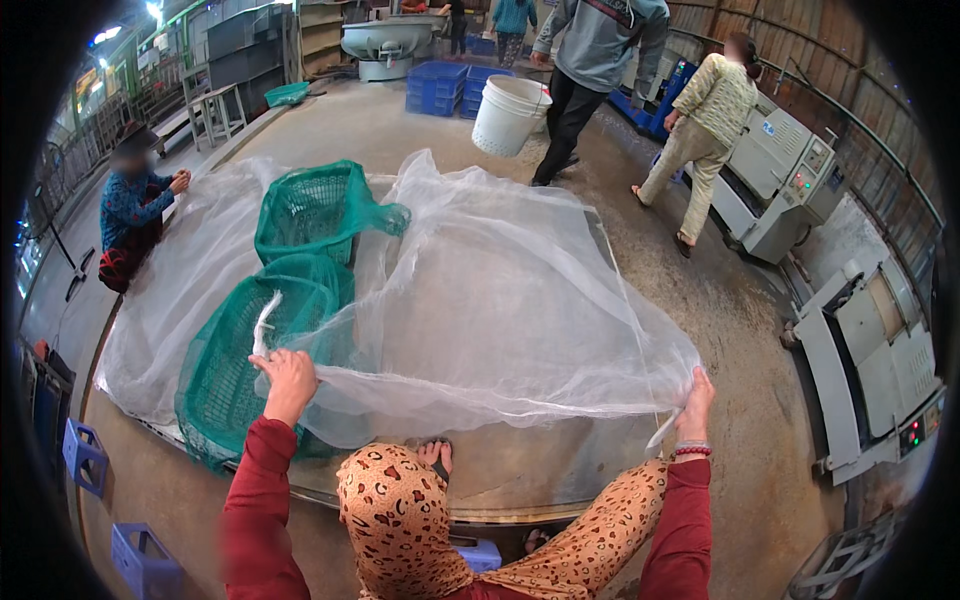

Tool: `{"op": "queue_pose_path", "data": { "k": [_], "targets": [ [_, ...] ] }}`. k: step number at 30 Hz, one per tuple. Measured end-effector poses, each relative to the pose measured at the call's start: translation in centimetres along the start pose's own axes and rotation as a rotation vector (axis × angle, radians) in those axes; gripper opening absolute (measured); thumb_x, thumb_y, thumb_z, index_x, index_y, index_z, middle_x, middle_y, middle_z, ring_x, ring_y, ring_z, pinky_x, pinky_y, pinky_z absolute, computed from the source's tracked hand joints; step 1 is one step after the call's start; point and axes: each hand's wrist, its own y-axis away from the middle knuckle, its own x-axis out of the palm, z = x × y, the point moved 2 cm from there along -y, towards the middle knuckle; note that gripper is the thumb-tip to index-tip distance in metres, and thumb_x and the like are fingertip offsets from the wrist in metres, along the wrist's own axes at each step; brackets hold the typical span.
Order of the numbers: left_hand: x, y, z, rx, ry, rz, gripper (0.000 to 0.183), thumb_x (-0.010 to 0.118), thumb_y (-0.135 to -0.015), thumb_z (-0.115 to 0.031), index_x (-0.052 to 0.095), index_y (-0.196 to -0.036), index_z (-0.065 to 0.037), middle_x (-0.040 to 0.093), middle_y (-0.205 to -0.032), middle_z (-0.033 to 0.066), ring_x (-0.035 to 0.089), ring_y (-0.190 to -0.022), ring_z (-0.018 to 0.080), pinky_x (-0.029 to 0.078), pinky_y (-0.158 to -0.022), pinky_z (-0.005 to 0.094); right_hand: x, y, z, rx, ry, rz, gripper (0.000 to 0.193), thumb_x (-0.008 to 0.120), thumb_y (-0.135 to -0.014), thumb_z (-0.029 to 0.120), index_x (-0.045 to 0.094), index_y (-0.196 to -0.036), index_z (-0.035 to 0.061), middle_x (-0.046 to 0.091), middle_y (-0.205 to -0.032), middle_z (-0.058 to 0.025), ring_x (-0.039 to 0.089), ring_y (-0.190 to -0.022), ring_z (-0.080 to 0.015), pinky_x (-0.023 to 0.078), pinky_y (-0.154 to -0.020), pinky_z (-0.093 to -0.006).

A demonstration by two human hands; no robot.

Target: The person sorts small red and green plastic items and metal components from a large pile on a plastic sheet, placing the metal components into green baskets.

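A sheer white mesh net [520,290] spreads over the low platform in front of me, its near edge stretched between my hands. My left hand [288,382] is closed around the bunched edge, and a white twisted end [264,318] sticks up from the grip. At the opposite corner, my right hand [694,408] grips the net, with a short white end hanging below the fingers. Beside my left hand lies a green basket [225,365] draped in green netting. Another green basket [310,205], also wrapped in netting with a gathered tail, stands just beyond it.
A person [135,215] crouches at the platform's left. Two people walk on the right, one carrying a white bucket [508,115]. Grey machines [780,170] line the right wall. Blue crates [437,88] stand at the back; small blue stools [145,560] are at lower left.
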Motion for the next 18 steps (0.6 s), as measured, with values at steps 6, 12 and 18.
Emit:
{"op": "queue_pose_path", "data": {
  "k": [6, 12, 18],
  "targets": [
    [1.2, -1.2, 0.6, -0.011, -0.030, -0.053, 0.038, 0.070, -0.068, -0.037, 0.067, -0.085, -0.003, 0.062, -0.092, 0.0224, 0.058, -0.092, 0.0388, 0.023, -0.086, 0.0750, 1.6, 0.9, 1.0, -0.048, -0.068, 0.028, 0.037, 0.059, -0.087, 0.025, 0.056, -0.111, -0.0037, 0.061, -0.106, -0.0108, 0.060, -0.090, -0.0208, 0.049, -0.079, -0.0331],
    [1.0, -1.4, 0.7, -0.035, 0.034, -0.002, 0.039, 0.072, -0.066, -0.037, 0.068, -0.084, -0.003, 0.062, -0.093, 0.0234, 0.058, -0.093, 0.0391, 0.022, -0.086, 0.0759, 1.0, 0.7, 1.3, -0.059, -0.002, 0.078, 0.035, 0.065, -0.082, 0.020, 0.057, -0.109, -0.0011, 0.061, -0.102, -0.0085, 0.060, -0.087, -0.0196, 0.050, -0.076, -0.0330],
    [0.3, -1.1, 1.0, -0.028, 0.030, 0.001, 0.038, 0.073, -0.065, -0.034, 0.069, -0.087, -0.003, 0.063, -0.094, 0.0237, 0.058, -0.093, 0.0392, 0.023, -0.087, 0.0755, 1.4, 1.1, 1.2, -0.040, -0.028, 0.113, 0.034, 0.062, -0.082, 0.014, 0.055, -0.111, -0.0017, 0.061, -0.102, -0.0086, 0.060, -0.089, -0.0196, 0.050, -0.076, -0.0327]
  ]
}}
